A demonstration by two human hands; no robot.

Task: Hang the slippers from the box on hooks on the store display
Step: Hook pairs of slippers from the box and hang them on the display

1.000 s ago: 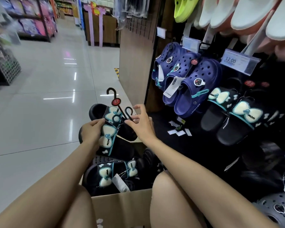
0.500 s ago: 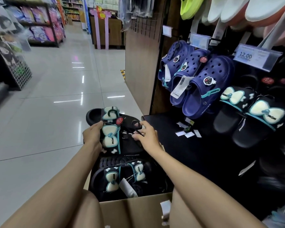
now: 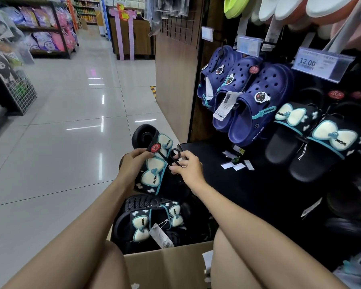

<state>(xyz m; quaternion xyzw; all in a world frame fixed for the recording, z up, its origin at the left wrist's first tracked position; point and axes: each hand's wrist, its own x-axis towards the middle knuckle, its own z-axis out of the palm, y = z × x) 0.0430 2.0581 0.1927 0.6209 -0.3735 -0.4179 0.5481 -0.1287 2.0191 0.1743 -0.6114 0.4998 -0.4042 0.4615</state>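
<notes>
My left hand (image 3: pixel 133 163) grips a pair of black slippers with cream bows (image 3: pixel 152 174), held above the cardboard box (image 3: pixel 167 265). A black plastic hanger with a red round tag (image 3: pixel 156 147) is attached to the pair. My right hand (image 3: pixel 188 165) pinches a second black hanger hook (image 3: pixel 174 158) beside it. More bow slippers (image 3: pixel 152 220) lie in the box with a white tag. On the display to the right, matching black bow slippers (image 3: pixel 313 132) hang next to navy clogs (image 3: pixel 248 97).
A price label reading 12.00 (image 3: pixel 321 63) sticks out above the hung slippers. White and lime soles (image 3: pixel 300 7) hang at the top. A black display base (image 3: pixel 238 184) lies under the hooks. Tiled aisle floor (image 3: pixel 71 122) and stocked shelves (image 3: pixel 44 28) are on the left.
The pair and both hands dipped toward the box, then rose again. The hanger hook with the red tag is back up above the slippers, and the camera has shifted slightly left.
</notes>
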